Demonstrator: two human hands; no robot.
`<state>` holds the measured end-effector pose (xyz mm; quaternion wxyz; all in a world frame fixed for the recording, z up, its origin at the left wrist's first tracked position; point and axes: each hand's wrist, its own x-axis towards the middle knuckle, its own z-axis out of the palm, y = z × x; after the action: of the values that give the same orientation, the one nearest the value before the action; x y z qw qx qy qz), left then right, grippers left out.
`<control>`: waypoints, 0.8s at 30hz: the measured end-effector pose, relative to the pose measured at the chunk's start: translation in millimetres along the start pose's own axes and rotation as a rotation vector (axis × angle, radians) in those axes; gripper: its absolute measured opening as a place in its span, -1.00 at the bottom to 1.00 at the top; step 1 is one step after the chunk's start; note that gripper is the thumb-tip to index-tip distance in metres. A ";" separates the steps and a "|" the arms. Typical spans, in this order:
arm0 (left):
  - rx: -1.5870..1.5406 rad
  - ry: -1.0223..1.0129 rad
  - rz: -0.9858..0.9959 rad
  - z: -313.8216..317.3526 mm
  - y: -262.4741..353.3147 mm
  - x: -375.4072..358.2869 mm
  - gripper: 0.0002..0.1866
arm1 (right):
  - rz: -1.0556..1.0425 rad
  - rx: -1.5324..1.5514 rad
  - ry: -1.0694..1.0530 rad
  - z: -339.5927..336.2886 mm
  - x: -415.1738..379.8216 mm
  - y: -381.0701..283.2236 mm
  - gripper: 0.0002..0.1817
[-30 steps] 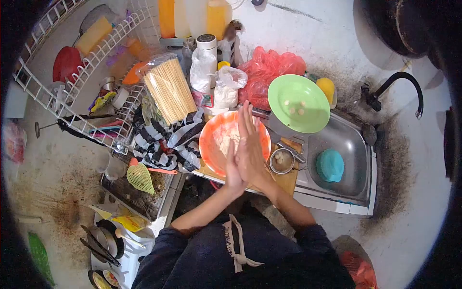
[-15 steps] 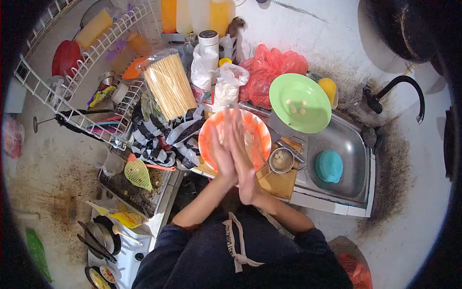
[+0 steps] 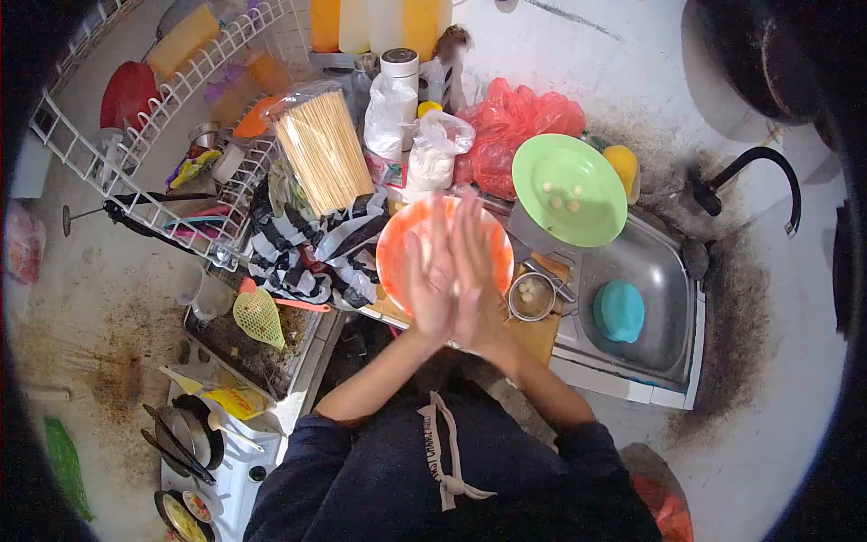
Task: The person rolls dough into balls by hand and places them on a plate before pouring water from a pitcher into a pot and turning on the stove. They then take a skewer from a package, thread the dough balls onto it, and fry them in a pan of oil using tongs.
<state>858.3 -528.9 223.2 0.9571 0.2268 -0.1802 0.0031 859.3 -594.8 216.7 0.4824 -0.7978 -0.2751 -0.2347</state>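
Two hands, the left hand (image 3: 430, 287) and the right hand (image 3: 476, 289), are raised over the bowl (image 3: 394, 253), palms facing and close together, fingers straight and pointing away from the body. Blur hides their contact; I cannot tell whether they press flat or have something between them. The bowl, orange and white, sits near the counter's front edge, mouth up, its outline round rather than long. Just right of it, a metal cup (image 3: 531, 296) with pale balls stands on a board (image 3: 535, 336). Striped plastic (image 3: 316, 248) lies left; behind, a bag of powder (image 3: 432, 167). Farther out, the sticks (image 3: 323, 155) run lengthwise away from the body, leaning left. A green plate (image 3: 558, 161) with four pale balls overlaps the sink (image 3: 664, 280), which holds a teal tub (image 3: 619, 311).
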 end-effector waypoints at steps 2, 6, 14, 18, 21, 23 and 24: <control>0.176 0.087 -0.219 -3.1 -16.7 -25.1 -0.34 | 0.030 -0.031 -0.026 -6.7 5.2 -14.5 -0.15; 0.181 -0.566 0.431 3.6 -6.1 -1.7 -0.33 | 0.021 -0.472 -0.004 17.8 -13.0 -17.8 -0.31; 0.162 0.267 -0.277 -11.2 -22.8 -39.6 -0.46 | 0.056 -0.182 -0.075 -1.6 3.5 -12.4 -0.19; 0.306 0.510 -0.172 -6.3 9.7 -13.1 -0.40 | -0.133 0.126 -0.153 6.0 -21.0 -26.4 -0.11; -0.004 0.000 -0.051 1.0 11.8 -2.0 -0.29 | -0.037 0.052 -0.223 3.5 -28.1 -4.2 -0.05; 0.092 -0.011 -0.077 1.1 -8.1 -16.5 -0.27 | 0.057 0.135 -0.187 -5.2 -17.7 -11.3 -0.07; 0.323 -0.017 -0.138 4.8 -11.6 -22.4 -0.27 | 0.104 0.177 -0.168 -9.6 -10.8 -16.6 -0.07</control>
<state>836.7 -539.7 214.4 0.9046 0.3896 -0.1694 -0.0353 839.3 -599.4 224.4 0.5377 -0.7822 -0.2923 -0.1166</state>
